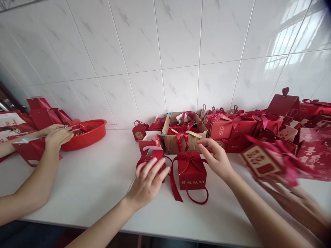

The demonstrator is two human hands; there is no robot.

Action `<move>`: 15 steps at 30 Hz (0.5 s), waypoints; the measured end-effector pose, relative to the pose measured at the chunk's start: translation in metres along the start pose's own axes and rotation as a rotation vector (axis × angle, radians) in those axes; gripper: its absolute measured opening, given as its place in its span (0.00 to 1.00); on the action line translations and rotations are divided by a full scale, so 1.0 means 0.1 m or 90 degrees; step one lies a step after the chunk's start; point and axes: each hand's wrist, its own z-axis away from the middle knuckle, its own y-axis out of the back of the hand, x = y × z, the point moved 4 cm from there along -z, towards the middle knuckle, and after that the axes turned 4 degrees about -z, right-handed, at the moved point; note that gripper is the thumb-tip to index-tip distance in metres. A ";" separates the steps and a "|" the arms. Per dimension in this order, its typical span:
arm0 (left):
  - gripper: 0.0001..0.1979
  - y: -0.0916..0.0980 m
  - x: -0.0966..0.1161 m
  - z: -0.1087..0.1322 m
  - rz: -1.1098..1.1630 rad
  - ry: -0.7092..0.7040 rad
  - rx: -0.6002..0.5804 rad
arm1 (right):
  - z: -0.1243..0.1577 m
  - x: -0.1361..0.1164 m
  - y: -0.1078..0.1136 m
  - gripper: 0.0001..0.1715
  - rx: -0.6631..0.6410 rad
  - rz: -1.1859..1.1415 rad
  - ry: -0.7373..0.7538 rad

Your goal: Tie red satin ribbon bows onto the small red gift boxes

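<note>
My left hand point(147, 181) is raised with its fingers spread, in front of an open red box point(154, 152); nothing shows in its grasp, and whether it touches the box I cannot tell. My right hand point(216, 156) hovers at the upper right of a closed red gift box point(192, 175), thumb and fingers apart and holding nothing. That box has a ribbon bow on top, a loose ribbon end at its left and a rope handle lying on the table in front. Behind it stands a cardboard box point(170, 143) full of red ribbons and pieces.
Many red gift boxes point(241, 134) line the wall at the right. Another person's blurred hand point(287, 193) holds a ribboned box point(263, 160) there. At the left, a person's hands point(59, 134) work over a red basket point(90, 141). The white table point(98, 193) has its edge nearby.
</note>
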 end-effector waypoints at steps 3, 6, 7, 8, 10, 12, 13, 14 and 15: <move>0.38 -0.16 -0.21 0.07 -0.023 0.271 0.041 | 0.01 0.22 -0.04 0.15 0.041 -0.059 -0.048; 0.46 -0.24 -0.33 0.12 0.089 0.432 -0.023 | 0.05 0.33 0.00 0.17 0.073 -0.071 -0.071; 0.45 -0.23 -0.33 0.14 0.121 0.443 -0.030 | 0.06 0.35 0.02 0.18 0.082 -0.075 -0.079; 0.45 -0.20 -0.33 0.16 0.142 0.444 -0.033 | 0.08 0.36 0.04 0.18 0.090 -0.081 -0.086; 0.44 -0.12 -0.35 0.24 0.145 0.445 -0.030 | 0.11 0.37 0.07 0.17 0.105 -0.091 -0.099; 0.45 -0.02 -0.43 0.37 0.122 0.461 -0.030 | 0.13 0.38 0.09 0.17 0.118 -0.099 -0.113; 0.46 0.02 -0.50 0.45 0.110 0.477 -0.032 | 0.14 0.39 0.10 0.18 0.124 -0.102 -0.121; 0.47 0.05 -0.60 0.53 0.098 0.503 -0.028 | 0.14 0.40 0.11 0.18 0.130 -0.104 -0.127; 0.48 0.06 -0.72 0.61 0.092 0.543 -0.021 | 0.15 0.41 0.11 0.18 0.134 -0.106 -0.132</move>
